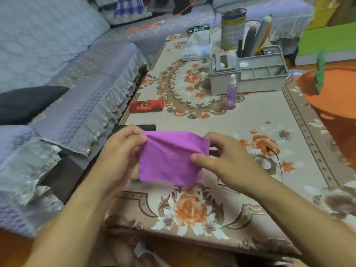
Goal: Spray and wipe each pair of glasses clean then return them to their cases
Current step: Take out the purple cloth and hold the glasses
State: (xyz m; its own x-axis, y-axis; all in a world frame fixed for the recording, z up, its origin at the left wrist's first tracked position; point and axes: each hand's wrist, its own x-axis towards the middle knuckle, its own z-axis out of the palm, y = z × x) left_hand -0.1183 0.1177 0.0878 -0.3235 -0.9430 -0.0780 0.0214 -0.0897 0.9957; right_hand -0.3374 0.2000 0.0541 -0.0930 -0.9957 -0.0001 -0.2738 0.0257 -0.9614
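Observation:
Both hands hold a purple cloth (169, 158) spread above the near part of the table. My left hand (121, 151) pinches its upper left corner. My right hand (221, 157) grips the right edge, thumb on the front of the cloth. A dark thin piece, perhaps a glasses arm (277, 160), sticks out to the right behind my right hand; the glasses themselves are hidden. A purple spray bottle (231, 92) stands upright further back. A red case (146, 106) lies shut at the left edge. A black case (148, 127) shows just behind the cloth.
A floral tablecloth (250, 116) covers the table. A grey organiser (248, 74) with pens, a tin can (232, 28) and a tissue pack (197, 47) stand at the back. An orange basin (331, 97) sits at the right. A covered sofa (67, 74) runs along the left.

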